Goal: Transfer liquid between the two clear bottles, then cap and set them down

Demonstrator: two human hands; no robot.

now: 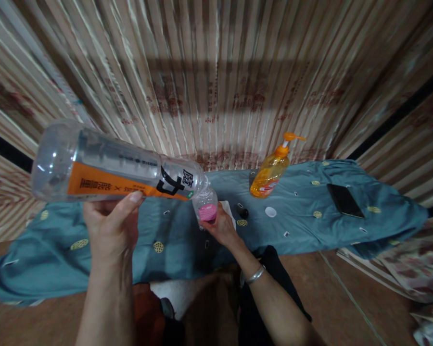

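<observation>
My left hand [113, 218] is closed around a large clear plastic bottle [117, 168] with an orange and black label. The bottle is tipped almost level, base to the left, and its neck meets the mouth of a small clear bottle [206, 207] with a pink label. Around that small bottle my right hand [222, 226] is wrapped, holding it upright or nearly so over the cloth. Whether any liquid passes between the two bottles I cannot tell. A white sheet or pad [228, 210] lies partly hidden behind my right hand.
Right of the small bottle are a black cap [243, 213] and a white round lid [270, 212]. An orange pump bottle [270, 173] stands farther back, and a dark phone [345, 200] lies to the right. Teal cloth [180, 250] covers the narrow table; a pleated curtain [216, 96] hangs behind.
</observation>
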